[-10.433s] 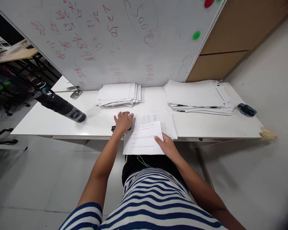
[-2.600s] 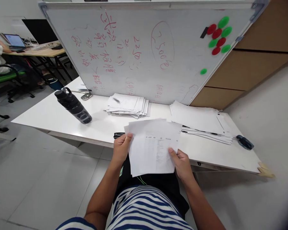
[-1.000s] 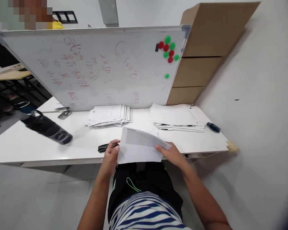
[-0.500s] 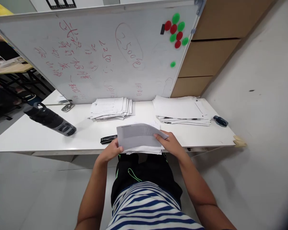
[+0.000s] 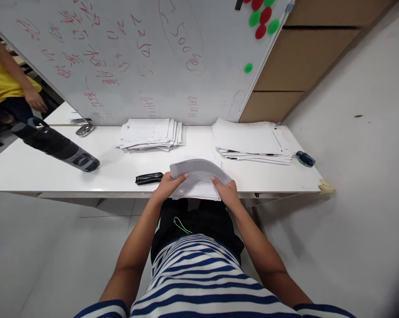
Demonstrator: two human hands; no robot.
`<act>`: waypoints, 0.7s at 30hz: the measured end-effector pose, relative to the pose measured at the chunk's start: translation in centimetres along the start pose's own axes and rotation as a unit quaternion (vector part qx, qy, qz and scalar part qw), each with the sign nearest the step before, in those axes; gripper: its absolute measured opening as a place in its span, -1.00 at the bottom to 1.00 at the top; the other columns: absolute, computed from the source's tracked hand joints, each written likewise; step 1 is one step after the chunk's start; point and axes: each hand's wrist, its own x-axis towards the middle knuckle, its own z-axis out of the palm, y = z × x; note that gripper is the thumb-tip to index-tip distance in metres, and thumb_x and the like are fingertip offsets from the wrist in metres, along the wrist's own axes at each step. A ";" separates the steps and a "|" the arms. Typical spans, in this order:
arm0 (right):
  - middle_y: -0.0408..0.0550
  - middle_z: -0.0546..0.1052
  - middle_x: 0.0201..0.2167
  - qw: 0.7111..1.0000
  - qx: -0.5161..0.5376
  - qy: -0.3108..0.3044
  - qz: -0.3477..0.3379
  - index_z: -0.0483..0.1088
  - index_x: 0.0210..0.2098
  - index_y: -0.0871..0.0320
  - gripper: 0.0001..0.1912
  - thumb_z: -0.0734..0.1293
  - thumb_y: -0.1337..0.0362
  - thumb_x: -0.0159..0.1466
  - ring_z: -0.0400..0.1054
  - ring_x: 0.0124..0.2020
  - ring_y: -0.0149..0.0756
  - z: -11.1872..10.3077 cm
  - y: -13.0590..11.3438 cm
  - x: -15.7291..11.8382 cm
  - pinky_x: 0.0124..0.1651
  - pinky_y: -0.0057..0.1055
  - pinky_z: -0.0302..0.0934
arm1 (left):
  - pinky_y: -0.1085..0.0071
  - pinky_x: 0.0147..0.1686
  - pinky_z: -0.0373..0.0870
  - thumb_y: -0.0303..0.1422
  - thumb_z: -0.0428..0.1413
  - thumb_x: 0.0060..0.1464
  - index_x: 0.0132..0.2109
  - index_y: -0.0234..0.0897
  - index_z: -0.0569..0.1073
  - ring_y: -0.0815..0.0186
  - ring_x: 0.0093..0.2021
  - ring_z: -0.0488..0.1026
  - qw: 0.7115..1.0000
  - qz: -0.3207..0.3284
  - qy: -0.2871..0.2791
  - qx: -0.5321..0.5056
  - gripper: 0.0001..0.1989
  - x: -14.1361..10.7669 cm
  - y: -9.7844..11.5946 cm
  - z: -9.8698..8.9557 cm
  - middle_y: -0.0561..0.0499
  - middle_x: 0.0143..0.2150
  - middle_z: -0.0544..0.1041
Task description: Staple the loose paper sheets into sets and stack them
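one bowed sheet (image 5: 199, 166) between left hand (image 5: 167, 185) and right hand (image 5: 228, 192)

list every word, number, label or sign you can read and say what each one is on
"500": circled on the whiteboard, neighbouring characters less clear
"250": same board; preceding digit unclear
"20": same board
"6月12日": low on the board
Remaining red handwriting: too faint or loose to read surely
Print on the held sheets: too small
Marks on the left paper stack: too small
Markings on the bottle: too blurred
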 end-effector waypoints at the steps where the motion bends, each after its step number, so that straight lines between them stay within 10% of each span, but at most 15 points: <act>1: 0.06 0.64 -0.19 1.000 0.005 0.019 0.003 0.55 -0.14 0.19 -0.56 0.40 -0.01 0.16 0.50 -0.11 -0.05 0.0 0.3 -0.1 -0.05 -0.20 0.37 | 0.17 0.01 0.42 0.00 0.29 -0.09 -0.07 -0.34 0.60 0.05 -0.01 0.52 1.000 0.005 0.020 -0.011 -0.45 -0.1 -0.3 0.4 -0.15 -0.06 0.62; 13: 0.11 0.63 -0.11 0.999 -0.010 0.036 0.038 0.54 -0.10 0.23 -0.49 0.38 -0.06 0.17 0.48 0.00 -0.01 -0.2 2.3 -1.6 0.06 -0.16 0.35 | 0.13 0.01 0.43 0.01 0.23 -0.01 -0.11 -0.32 0.59 0.03 -0.01 0.51 0.994 0.025 0.093 0.044 -0.51 -1.5 -1.5 3.1 -0.10 -0.13 0.64; 21: 0.15 0.62 -0.07 0.993 0.002 0.022 0.120 0.53 -0.07 0.24 -0.45 0.47 -0.02 0.08 0.51 -0.03 0.05 -3.4 4.4 -2.8 0.02 -0.11 0.39 | 0.12 0.19 0.27 -0.11 0.07 0.20 0.21 -0.18 0.36 0.07 0.21 0.37 0.938 0.142 0.180 0.258 -0.51 -3.5 -1.2 -4.5 -0.16 0.15 0.49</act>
